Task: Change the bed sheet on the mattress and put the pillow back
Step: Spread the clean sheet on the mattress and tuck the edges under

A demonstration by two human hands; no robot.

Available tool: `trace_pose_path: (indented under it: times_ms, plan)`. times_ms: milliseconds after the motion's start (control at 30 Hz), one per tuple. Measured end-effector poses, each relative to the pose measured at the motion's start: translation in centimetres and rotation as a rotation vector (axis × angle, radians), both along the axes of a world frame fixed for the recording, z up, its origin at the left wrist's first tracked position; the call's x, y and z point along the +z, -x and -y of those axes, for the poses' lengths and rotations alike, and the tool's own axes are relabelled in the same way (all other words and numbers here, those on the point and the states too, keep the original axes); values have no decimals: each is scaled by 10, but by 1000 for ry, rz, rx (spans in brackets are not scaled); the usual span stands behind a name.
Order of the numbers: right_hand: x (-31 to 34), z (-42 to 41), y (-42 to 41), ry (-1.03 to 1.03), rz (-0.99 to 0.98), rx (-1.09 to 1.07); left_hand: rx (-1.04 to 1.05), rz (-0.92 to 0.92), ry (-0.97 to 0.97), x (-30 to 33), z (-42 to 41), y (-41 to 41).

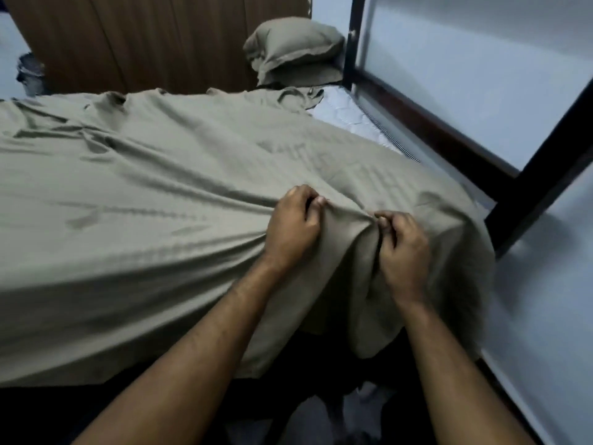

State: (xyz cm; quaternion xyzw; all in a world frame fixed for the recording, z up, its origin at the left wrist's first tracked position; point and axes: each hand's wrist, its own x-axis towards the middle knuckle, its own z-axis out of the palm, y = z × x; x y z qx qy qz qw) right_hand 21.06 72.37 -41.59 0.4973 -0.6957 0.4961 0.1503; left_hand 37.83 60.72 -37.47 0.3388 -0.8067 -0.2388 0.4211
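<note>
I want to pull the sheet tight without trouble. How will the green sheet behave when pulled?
The sheet is probably floppy and light: it bunches where the left hand and right hand pinch it. It likely slides easily: the far corner has left the mattress bare.

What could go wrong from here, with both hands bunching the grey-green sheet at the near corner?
Pulling further with the left hand and right hand could drag the grey-green cotton sheet off the far corner, where the pale quilted mattress already shows. The wrinkles may set in. The grey-green pillows seem safely clear.
</note>
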Motion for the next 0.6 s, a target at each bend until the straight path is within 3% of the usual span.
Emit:
trace_pose_path:
  times_ms: [167,267,433,600]
  plan:
    - [-4,0,37,-177,-24,-222,-244,202,-99,-5,10,20]
    - [-2,-15,41,-230,2,-236,-257,344,-31,-23,13,39]
    - [2,-38,51,-344,-21,-314,-289,244,-34,-29,30,57]
    - [-11,-27,63,-179,179,-244,-328,136,-43,-38,39,66]
